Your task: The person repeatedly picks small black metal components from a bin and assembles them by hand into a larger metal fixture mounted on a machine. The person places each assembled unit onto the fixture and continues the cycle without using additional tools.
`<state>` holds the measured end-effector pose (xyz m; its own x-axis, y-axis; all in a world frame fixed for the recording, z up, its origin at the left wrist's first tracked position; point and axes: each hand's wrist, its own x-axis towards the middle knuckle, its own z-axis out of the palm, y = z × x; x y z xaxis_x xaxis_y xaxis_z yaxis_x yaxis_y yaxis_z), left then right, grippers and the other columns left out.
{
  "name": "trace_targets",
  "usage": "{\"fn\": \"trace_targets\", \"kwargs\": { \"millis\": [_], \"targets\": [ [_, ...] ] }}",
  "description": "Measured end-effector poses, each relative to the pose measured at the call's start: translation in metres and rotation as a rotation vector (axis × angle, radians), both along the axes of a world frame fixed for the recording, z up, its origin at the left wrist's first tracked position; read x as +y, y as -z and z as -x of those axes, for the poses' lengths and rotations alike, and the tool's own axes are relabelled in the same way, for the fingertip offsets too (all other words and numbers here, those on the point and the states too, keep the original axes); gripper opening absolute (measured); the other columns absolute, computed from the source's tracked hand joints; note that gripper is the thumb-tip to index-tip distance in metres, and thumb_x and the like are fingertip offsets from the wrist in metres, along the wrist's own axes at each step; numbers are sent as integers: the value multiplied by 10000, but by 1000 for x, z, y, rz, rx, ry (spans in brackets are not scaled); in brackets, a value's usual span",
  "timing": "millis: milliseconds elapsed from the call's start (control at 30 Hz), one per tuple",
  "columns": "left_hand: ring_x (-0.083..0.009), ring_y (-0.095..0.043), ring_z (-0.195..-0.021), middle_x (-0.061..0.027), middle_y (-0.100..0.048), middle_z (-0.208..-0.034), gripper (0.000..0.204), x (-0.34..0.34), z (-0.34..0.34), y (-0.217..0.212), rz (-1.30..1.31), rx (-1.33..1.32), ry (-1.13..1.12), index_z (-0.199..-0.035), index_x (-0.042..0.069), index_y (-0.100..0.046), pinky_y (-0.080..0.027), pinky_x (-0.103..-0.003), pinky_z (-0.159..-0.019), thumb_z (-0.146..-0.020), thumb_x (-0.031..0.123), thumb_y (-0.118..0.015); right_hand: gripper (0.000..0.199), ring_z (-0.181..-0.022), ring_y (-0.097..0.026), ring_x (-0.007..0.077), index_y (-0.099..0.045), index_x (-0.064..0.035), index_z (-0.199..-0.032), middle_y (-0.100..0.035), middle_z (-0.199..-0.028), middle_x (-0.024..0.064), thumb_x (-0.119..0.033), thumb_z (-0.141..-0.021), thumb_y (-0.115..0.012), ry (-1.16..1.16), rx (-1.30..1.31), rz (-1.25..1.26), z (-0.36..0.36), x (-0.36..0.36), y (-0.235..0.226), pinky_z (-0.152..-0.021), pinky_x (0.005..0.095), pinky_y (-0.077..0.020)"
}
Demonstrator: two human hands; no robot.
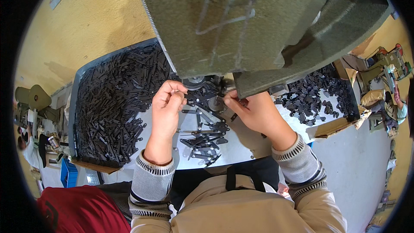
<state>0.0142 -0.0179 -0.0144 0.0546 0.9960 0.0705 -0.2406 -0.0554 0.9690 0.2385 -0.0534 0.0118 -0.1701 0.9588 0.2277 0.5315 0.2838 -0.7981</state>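
Observation:
Both hands are raised to the working end of a big olive-green machine (241, 26), under its head. My left hand (168, 105) has thumb and forefinger closed together beside the machine's round metal tool (195, 82); whatever sits between them is too small to make out. On the other side, my right hand (256, 112) reaches under the head with its fingers curled in, and their tips are partly hidden by the dark metal. Below and between the hands lies a loose pile of black flat strips (202, 140), some joined into pairs with shiny rivets.
A large tray (74, 103) heaped with black strips stands at left. Many small black oval plates (310, 95) lie at right, beside a cardboard edge (334, 127). A blue bin (68, 172) and a person in red (82, 209) are at lower left. Another person (401, 110) is far right.

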Motion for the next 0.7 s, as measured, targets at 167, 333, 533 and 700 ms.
{"fn": "trace_targets", "kwargs": {
  "millis": [167,333,533,700],
  "targets": [
    [-52,-488,-656,7,-556,-790,127,1,2,-1,-49,-32,28,-916,46,-572,-373,-177,-579,-834,-31,-511,157,-651,-575,162,-624,4,-909,-620,-755,71,-93,-814,-702,24,-97,-197,16,21,4,-604,291,-465],
    [-62,-497,-664,4,-551,-786,130,2,-2,-1,56,1,27,-917,41,-551,-394,-191,-595,-828,-45,-512,155,-651,-575,168,-624,-1,-920,-622,-761,71,-94,-819,-694,-17,-112,-247,7,24,10,-610,302,-469],
    [-71,-506,-658,2,-544,-787,127,8,0,2,107,135,39,-924,35,-539,-401,-203,-590,-829,-46,-517,112,-642,-624,315,-644,-38,-877,-659,-825,128,-132,-818,-655,78,2,2,-14,2,12,-578,369,-485],
    [-78,-524,-636,-10,-559,-750,143,13,3,6,38,287,77,-938,16,-548,-415,-213,-585,-810,-47,-552,134,-744,-622,297,-681,-66,-896,-665,-866,112,-94,-764,-673,-130,-322,-54,-32,-5,8,-695,366,-491]
  ]
}}
